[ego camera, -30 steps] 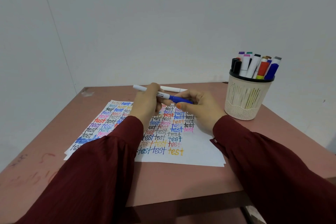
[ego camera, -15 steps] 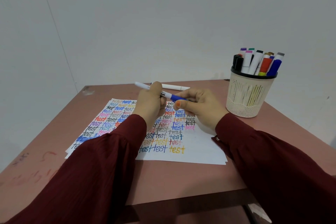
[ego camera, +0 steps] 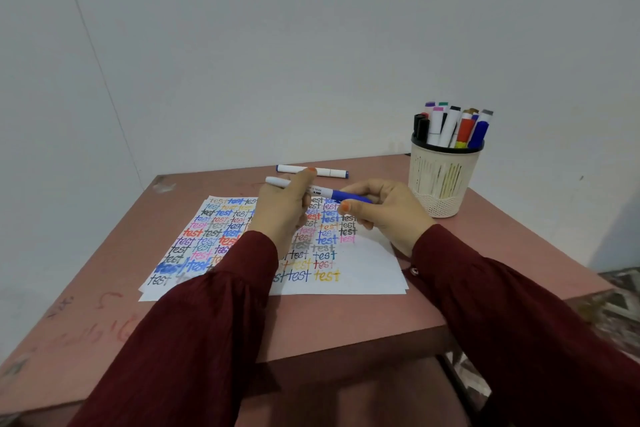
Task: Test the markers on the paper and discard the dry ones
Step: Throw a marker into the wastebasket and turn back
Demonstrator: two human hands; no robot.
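Now: one marker (ego camera: 322, 191) held in both hands

Grip: left hand (ego camera: 280, 211) has its fingers (ego camera: 304, 199) curled round the white barrel; right hand (ego camera: 384, 211) pinches the blue end. It sits roughly level, just above the paper (ego camera: 363, 267). That sheet lies flat on the worktop (ego camera: 346, 319), mostly filled with coloured "test" words. A spare pen (ego camera: 311, 171) lies on the worktop beyond the hands, off the sheet. The cup (ego camera: 443, 180) to the right, apart from the sheet, holds more pens (ego camera: 450, 125) upright.

Plain white walls (ego camera: 311, 45) meet in corner; scuffed pink table (ego camera: 104, 305) against back wall; patterned floor (ego camera: 618, 308) at right
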